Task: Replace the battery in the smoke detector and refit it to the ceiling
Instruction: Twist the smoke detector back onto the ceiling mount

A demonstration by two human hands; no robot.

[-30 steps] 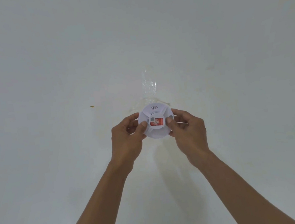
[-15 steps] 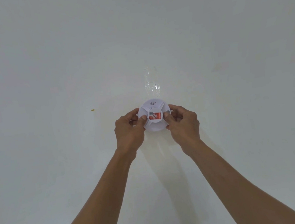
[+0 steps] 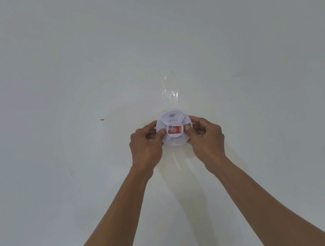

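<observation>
— Where is the smoke detector (image 3: 174, 128) being kept?

— It is being held up against the pale ceiling (image 3: 50, 74), at the middle of the view, between two raised bare arms. Whether it is being seated fully on a mount cannot be told.

— How is it being gripped?

— It is being clasped from both sides. The left hand (image 3: 145, 145) is being closed on its left rim, the thumb being laid across the face beside the red label (image 3: 175, 130). The right hand (image 3: 205, 137) is being closed on its right rim in the same way, thumb on the face.

— What else is being shown nearby?

— A crinkled strip of clear tape (image 3: 169, 90) is being seen stuck to the ceiling just above the detector, and a small yellowish fleck (image 3: 102, 119) is being seen well apart to the left.
</observation>
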